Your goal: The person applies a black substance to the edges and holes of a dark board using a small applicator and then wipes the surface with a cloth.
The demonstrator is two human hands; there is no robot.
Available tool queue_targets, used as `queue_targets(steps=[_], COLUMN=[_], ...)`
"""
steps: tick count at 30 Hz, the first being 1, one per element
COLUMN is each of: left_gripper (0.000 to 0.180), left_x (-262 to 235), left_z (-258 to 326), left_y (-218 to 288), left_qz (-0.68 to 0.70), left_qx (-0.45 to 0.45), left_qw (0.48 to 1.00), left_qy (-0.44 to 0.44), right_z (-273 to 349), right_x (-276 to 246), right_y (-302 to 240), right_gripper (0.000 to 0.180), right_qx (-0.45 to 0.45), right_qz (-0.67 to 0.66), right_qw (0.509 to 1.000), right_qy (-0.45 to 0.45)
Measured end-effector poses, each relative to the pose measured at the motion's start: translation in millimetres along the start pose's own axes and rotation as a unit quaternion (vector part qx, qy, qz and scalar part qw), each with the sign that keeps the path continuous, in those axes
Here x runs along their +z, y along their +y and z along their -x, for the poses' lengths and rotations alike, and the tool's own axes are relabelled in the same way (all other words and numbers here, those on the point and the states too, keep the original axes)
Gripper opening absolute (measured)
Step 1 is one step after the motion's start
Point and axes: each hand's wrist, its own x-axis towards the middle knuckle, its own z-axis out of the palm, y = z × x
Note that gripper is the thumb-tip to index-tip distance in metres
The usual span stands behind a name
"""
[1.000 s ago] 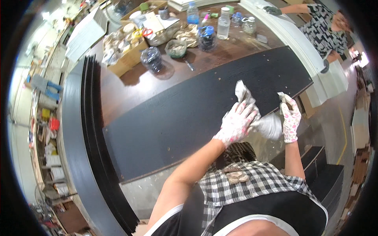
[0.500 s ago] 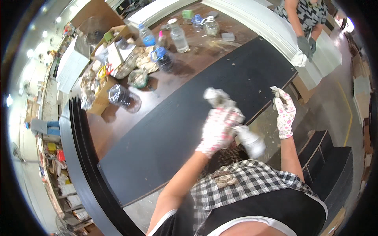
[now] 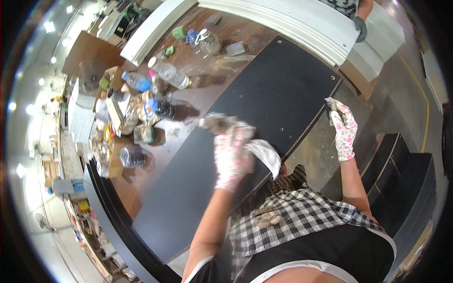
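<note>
A long black panel [image 3: 186, 203] with small holes lies across the table in front of me. My left hand [image 3: 232, 153], in a white glove with pink flowers, grips a whitish rag [image 3: 266, 155] over the middle of the panel. The rag's ends stick out on both sides of the fist and are blurred by motion. Beyond the panel's right edge, my right hand [image 3: 344, 134], in a matching glove, pinches a small flat dark-and-pale piece [image 3: 330, 104] between thumb and fingers. What that piece is cannot be made out.
Bottles, among them a clear one [image 3: 172, 74], and a littered cardboard box [image 3: 115, 153] stand on the brown table [image 3: 203, 70]. White moulded panels [image 3: 283, 23] lie along the back. A co-worker's gloved hand [image 3: 360, 29] is at far right. Black shelf-like pieces [image 3: 391, 165] stand right of me.
My left hand has swept leftward over the panel with the rag, whose loose end now swings out to the right. My right hand keeps its pinch. The view has turned somewhat.
</note>
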Motion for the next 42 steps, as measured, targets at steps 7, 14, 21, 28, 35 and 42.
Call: queue_targets(steps=[7,14,21,28,35,42], left_gripper=[0.060,0.056,0.057,0.045,0.053,0.062], left_x=[51.5,127.6,128.7,127.5,130.1,25.6], left_z=[-102.6,-264.1,-228.8,-290.7,-229.5,-57.2], left_y=[-44.0,20.8,54.6,22.8,126.3,66.3], left_qz=[-0.048,-0.010,0.051,-0.066,0.016,0.038], left_qx=[0.006,0.096,0.212,0.176,0.255,0.112], left_qw=[0.998,0.991,0.976,0.981,0.965,0.988], left_qy=[0.050,0.089,-0.005,0.050,-0.057,-0.103], right_z=[27.3,68.5,70.1,77.1,43.2,-41.6], right_x=[-34.7,-98.6,-113.2,-123.9,-124.3,-8.3], right_y=[13.1,11.5,15.6,42.9,21.2,-7.9], right_gripper=[0.033,0.031,0.030,0.032,0.037,0.048], right_qx=[-0.053,0.015,0.005,0.015,0.022,-0.045], right_qz=[0.058,0.062,0.074,0.061,-0.018,-0.038], right_qw=[0.996,0.985,0.980,0.979,0.975,0.998], right_qy=[0.031,0.161,0.185,0.194,0.220,-0.028])
